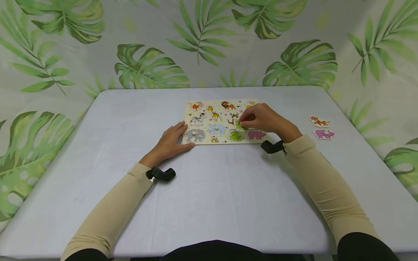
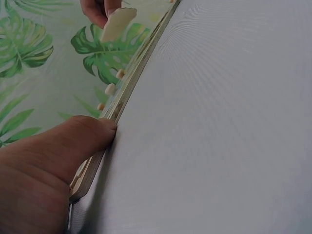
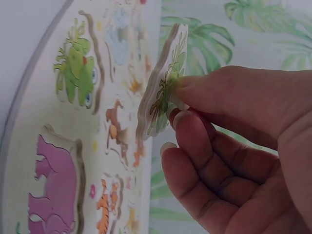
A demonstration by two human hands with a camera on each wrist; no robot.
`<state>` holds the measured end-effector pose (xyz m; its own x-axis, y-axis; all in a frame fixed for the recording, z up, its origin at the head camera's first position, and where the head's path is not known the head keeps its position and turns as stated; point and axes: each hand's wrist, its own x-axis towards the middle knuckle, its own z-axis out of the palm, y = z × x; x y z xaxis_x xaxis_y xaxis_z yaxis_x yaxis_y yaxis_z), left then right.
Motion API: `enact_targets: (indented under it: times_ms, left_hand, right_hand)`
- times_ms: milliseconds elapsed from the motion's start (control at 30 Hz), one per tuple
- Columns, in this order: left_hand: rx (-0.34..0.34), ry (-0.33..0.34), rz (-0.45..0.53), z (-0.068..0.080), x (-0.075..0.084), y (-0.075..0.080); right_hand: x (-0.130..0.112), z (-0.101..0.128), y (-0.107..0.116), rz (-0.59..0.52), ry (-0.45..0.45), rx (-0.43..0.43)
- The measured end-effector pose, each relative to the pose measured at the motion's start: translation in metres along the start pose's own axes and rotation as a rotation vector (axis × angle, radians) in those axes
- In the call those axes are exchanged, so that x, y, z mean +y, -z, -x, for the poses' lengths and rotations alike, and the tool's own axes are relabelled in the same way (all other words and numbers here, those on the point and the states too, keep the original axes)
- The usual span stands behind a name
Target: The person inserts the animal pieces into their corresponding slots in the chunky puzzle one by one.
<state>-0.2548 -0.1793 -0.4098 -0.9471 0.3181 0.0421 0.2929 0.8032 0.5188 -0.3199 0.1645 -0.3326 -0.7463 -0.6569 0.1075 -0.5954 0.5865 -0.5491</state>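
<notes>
- Wooden animal puzzle board [image 1: 225,142] lies flat on the table [image 1: 209,203], toward the far edge, roughly centred.
- Left hand [image 1: 171,139]: forearm stretched forward over the table, palm down, fingers straight and relaxed. Fingertips press the board's near-left corner; the left wrist view shows the thumb [image 2: 73,139] against the board's edge. Holds nothing.
- Right hand [image 1: 262,117]: arm reaches in from the right, hand hovers over the board's right half, fingers curled.
- Right hand pinches a green puzzle piece [image 3: 163,85] between thumb and fingertips, tilted on edge, lifted clear of the board; species unclear.
- Piece sits just above the board's middle-right area, beside the green frog [image 1: 235,136] and near the purple hippo [image 1: 256,134].
- No readable writing or brand on board or pieces.
- Two loose pieces lie well apart from the board near the table's right edge: an orange animal [image 1: 319,121] and a purple one [image 1: 324,133], just beside each other.
</notes>
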Motion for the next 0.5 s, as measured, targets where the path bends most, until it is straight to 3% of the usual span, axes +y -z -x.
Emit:
enact_targets:
  times_ms: [500]
  left_hand:
    - [0.002,-0.004,-0.012,-0.001,0.000,0.000]
  right_hand:
    - [0.000,-0.002,-0.015,0.001,0.007,-0.025]
